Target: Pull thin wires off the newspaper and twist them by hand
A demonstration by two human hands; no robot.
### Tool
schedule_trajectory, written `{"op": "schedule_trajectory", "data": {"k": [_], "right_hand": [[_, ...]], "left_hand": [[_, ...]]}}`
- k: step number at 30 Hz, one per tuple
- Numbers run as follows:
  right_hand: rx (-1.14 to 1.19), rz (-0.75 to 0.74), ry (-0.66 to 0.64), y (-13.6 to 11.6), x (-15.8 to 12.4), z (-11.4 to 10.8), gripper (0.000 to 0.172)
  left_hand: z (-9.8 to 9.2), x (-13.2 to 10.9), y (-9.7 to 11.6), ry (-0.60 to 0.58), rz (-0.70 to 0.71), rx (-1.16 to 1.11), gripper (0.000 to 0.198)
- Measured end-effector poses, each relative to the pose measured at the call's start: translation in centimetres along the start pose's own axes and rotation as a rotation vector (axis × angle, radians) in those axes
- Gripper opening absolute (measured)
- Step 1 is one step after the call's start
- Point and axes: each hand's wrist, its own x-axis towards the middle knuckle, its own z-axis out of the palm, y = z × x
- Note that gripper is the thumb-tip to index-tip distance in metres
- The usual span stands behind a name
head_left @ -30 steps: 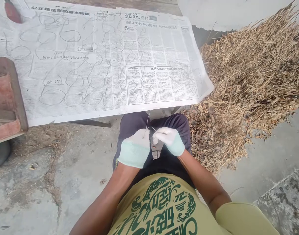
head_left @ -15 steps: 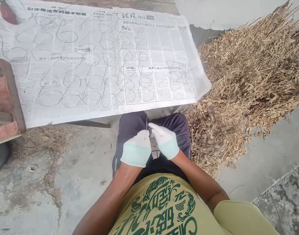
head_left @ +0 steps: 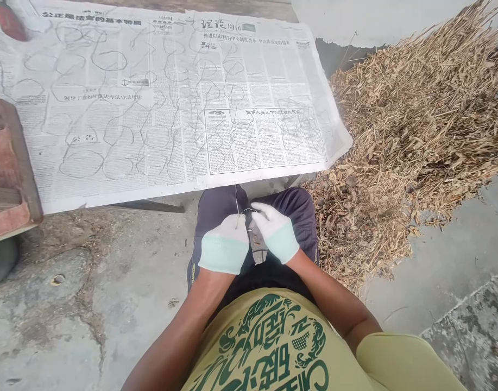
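Observation:
Over my lap, my left hand [head_left: 227, 241], in a white glove with a pale green cuff, is closed on a thin wire [head_left: 237, 202]. One end of the wire sticks up past the fingers toward the table edge, and a small open loop curves between the hands. My right hand [head_left: 274, 231], gloved alike, pinches the right side of that loop with thumb and forefinger. Ahead, several bent wires with round curves [head_left: 83, 164] lie in rows on newspaper [head_left: 269, 81]. A tangled bunch of wires [head_left: 301, 130] lies near the paper's right end.
A wooden-framed piece with reddish panels [head_left: 18, 168] stands at the left edge, above a round grey object [head_left: 2, 260]. A red object [head_left: 11, 23] lies at the top left. Dry stalks and leaves [head_left: 420, 130] are heaped on the right, over concrete floor [head_left: 138, 293].
The wire's upright end has tilted to the left. Its loop now shows wider between my hands, and my left hand has shifted slightly left.

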Motion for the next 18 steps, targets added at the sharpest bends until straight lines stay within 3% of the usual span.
{"op": "schedule_trajectory", "data": {"k": [3,8,11,15,18], "right_hand": [[0.109,0.068,-0.005,-0.2,-0.2,-0.1,0.021],[0.143,0.026,-0.005,-0.3,-0.4,-0.3,0.025],[0.016,-0.067,0.037,-0.4,-0.6,-0.6,0.027],[-0.174,-0.260,0.067,-0.7,-1.0,-0.9,0.034],[-0.051,-0.165,0.023,-1.0,-0.9,-1.0,0.030]], "left_hand": [[-0.4,0.3,0.3,0.000,-0.047,-0.109,0.036],[-1.1,0.4,0.8,-0.047,-0.082,-0.192,0.038],[-1.4,0.0,1.0,-0.067,-0.120,-0.257,0.040],[-1.5,-0.5,0.8,-0.174,-0.158,-0.522,0.047],[-1.4,-0.2,0.3,-0.230,-0.118,-0.632,0.047]]}}
